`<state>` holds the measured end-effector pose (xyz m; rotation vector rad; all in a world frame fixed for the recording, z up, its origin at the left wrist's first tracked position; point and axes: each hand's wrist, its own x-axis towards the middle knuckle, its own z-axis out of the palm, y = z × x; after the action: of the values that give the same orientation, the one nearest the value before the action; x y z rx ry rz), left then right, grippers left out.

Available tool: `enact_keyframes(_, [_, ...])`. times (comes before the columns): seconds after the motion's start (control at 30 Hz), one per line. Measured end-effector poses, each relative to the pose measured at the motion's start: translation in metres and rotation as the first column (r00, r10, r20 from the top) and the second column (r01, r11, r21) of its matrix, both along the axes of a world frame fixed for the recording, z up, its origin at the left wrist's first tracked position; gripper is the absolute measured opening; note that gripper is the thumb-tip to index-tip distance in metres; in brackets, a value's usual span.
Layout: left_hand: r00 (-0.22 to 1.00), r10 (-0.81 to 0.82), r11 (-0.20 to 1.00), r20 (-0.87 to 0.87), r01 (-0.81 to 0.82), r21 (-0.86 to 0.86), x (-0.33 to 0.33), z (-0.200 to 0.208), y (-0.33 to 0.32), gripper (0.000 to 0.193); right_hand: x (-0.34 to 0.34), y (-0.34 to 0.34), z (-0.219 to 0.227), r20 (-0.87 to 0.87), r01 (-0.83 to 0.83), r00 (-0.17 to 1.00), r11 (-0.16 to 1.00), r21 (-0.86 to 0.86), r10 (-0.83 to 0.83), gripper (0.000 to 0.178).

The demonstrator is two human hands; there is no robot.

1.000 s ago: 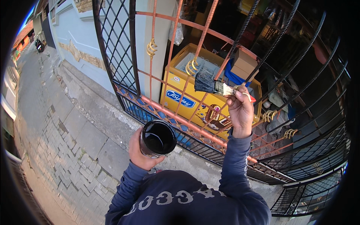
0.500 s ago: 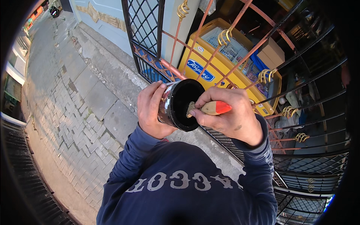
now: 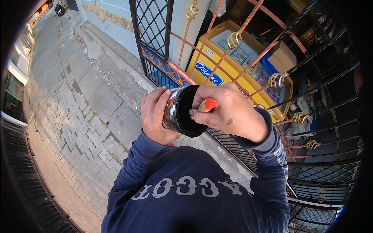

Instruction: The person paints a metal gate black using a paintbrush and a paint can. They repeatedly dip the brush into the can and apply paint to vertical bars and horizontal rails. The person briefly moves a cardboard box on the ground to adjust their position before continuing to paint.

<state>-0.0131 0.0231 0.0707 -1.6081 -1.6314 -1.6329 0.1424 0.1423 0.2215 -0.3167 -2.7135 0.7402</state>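
Note:
My left hand [image 3: 154, 115] is wrapped round a paint can [image 3: 173, 110], which is tilted with its mouth toward my right. The inside of the can is black, and its rim is coated in black. Between the thumb and fingers of my right hand [image 3: 229, 112] is a paintbrush [image 3: 207, 104] with a wooden handle tipped in red. Its lower end reaches into the can's mouth, and the bristles are hidden inside. A dark smudge marks the back of my right hand.
Beyond my hands stands a metal grille [image 3: 217, 64] with partly rust-brown, partly black bars and gold ornaments. Behind it are a yellow chest freezer [image 3: 198, 73] and a cardboard box [image 3: 283, 56]. Paving [image 3: 87, 132] runs along the left, and a motorbike [image 3: 59, 9] stands far off.
My right hand has moved left and the brush has gone deeper into the can, with its handle now more upright. My left hand still holds the can.

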Motion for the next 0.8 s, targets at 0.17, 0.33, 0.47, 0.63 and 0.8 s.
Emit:
enact_keyframes(0.17, [1.0, -0.004, 1.0, 0.019, 0.005, -0.024, 0.004, -0.003, -0.001, 0.098, 0.006, 0.005, 0.01, 0.097, 0.013, 0.995, 1.0, 0.027, -0.016, 0.017])
enact_keyframes(0.33, [0.999, 0.026, 0.998, 0.021, -0.025, -0.053, 0.005, -0.004, -0.002, 0.102, 0.013, 0.015, 0.026, -0.016, -0.066, 0.998, 0.996, -0.061, 0.065, 0.016])
enact_keyframes(0.47, [1.0, 0.006, 0.999, 0.024, -0.005, -0.049, 0.004, -0.004, -0.003, 0.102, 0.007, 0.019, 0.023, 0.031, -0.298, 0.952, 0.947, -0.121, 0.303, 0.015])
enact_keyframes(0.63, [1.0, 0.01, 0.998, -0.012, -0.011, -0.056, 0.003, -0.005, -0.003, 0.103, 0.001, 0.024, 0.028, 0.267, -0.399, 0.868, 0.908, -0.128, 0.419, 0.019])
enact_keyframes(0.8, [1.0, 0.013, 0.997, -0.015, -0.014, -0.078, -0.002, -0.007, -0.004, 0.103, 0.007, 0.021, 0.042, 0.126, -0.162, 0.975, 0.975, -0.15, 0.182, 0.013])
